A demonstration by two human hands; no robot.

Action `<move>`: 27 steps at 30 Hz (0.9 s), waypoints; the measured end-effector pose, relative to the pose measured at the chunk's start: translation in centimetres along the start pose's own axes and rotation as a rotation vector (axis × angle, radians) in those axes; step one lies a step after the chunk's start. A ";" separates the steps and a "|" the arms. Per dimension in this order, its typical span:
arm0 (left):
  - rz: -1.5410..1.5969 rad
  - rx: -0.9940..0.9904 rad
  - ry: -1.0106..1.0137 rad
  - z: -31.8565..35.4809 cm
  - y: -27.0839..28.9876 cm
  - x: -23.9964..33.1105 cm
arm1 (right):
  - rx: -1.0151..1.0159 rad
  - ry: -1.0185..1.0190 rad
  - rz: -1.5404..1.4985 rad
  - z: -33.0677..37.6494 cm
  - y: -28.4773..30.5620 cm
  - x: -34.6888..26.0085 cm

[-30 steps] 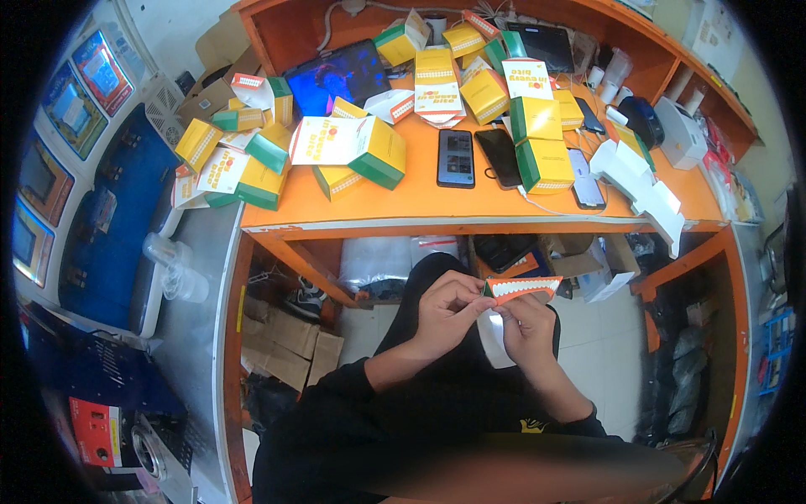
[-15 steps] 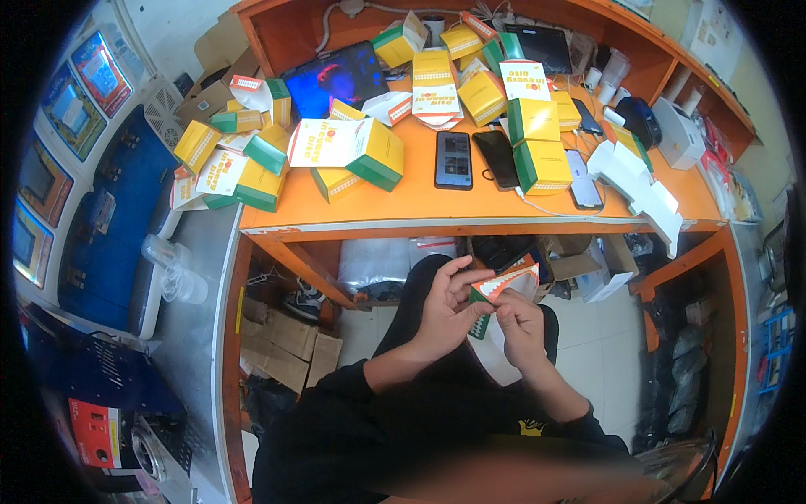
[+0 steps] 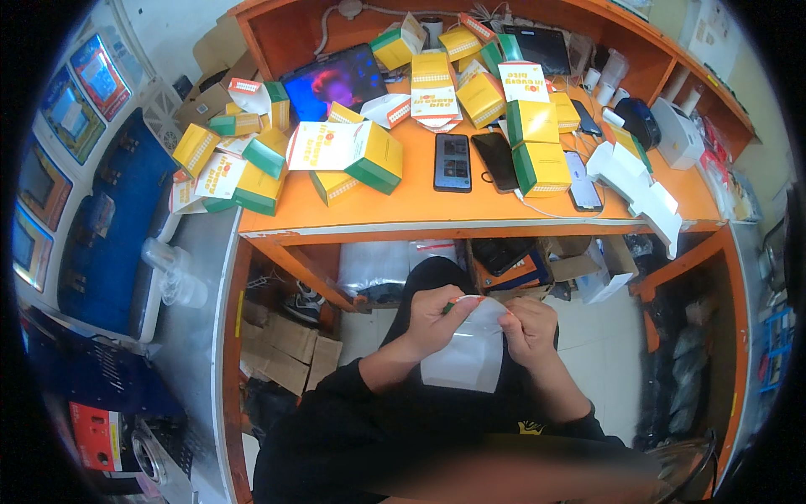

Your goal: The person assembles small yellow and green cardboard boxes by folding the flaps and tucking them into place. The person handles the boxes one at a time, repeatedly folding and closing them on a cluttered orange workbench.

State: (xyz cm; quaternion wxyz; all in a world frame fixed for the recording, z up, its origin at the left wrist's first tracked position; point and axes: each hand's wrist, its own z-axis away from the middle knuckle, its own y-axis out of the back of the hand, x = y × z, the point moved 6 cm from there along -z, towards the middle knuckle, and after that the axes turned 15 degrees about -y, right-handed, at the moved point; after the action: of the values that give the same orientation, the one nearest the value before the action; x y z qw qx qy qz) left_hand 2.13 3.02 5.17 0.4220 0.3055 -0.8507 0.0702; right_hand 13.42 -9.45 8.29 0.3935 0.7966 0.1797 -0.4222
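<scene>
A paper food carton (image 3: 463,363) is held over my lap, its plain white inner face toward me. Bits of orange and green print show along its upper edge. My left hand (image 3: 434,321) grips the upper left corner, thumb laid over the front. Curled around the upper right corner are the fingers of my right hand (image 3: 532,326). The carton's upper edge bows between the two hands, while its lower part hangs flat over my dark clothing. Its printed outside is mostly hidden.
Folded yellow, green and white cartons (image 3: 376,155) cover much of the orange desk (image 3: 336,217). Among them lie phones (image 3: 452,162) and a lit tablet screen (image 3: 334,81). An unfolded white carton (image 3: 634,185) overhangs the front edge. Clear plastic cups (image 3: 178,277) stand on a metal counter at left.
The carton has turned and opened out, so its white inside now faces me instead of the printed flap. My hands have moved apart to its two upper corners and closed there.
</scene>
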 end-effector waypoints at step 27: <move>0.150 -0.088 -0.262 -1.0 0.7 0.0 | 0.015 -0.119 -0.286 -5.5 -4.3 0.0</move>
State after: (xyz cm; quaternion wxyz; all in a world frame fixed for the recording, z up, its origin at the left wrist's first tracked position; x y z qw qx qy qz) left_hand 2.47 3.98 5.90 0.3141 0.2287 -0.9211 0.0238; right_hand 13.67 -2.43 8.07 0.3332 0.7395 0.2646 -0.5217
